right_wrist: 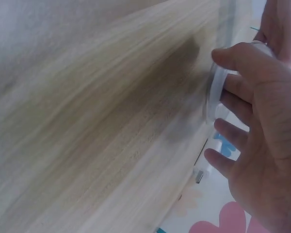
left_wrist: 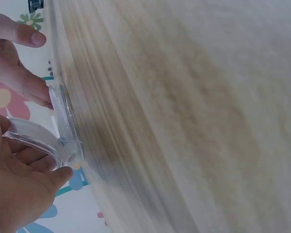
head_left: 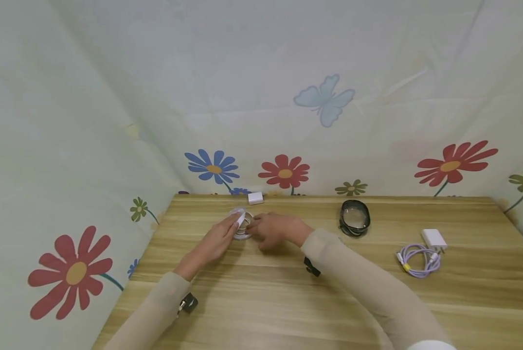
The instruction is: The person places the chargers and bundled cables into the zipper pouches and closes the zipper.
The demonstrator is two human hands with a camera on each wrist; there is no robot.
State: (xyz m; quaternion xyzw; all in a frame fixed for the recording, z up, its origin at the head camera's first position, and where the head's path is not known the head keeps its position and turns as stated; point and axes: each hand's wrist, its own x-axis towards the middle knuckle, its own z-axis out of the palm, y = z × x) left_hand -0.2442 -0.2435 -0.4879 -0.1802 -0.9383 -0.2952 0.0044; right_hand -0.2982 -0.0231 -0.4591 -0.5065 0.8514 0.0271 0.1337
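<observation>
A clear round case (head_left: 242,236) with a whitish rim stands opened near the back left of the table. My left hand (head_left: 217,239) holds its raised lid (left_wrist: 36,133), with fingers behind the lid and the thumb by its lower edge in the left wrist view. From the other side my right hand (head_left: 275,229) grips the base (right_wrist: 214,94). Its thumb and nearer fingers are at the rim, while the other fingers are spread in the right wrist view. Whether anything lies inside the case is hard to tell.
A small white charger block (head_left: 255,198) sits at the back edge, just behind the case. To the right stands a round black-rimmed clear case (head_left: 355,218). Farther right lie a white plug adapter (head_left: 434,238) and a coiled lilac cable (head_left: 412,273). A flowered curtain (head_left: 261,97) hangs behind.
</observation>
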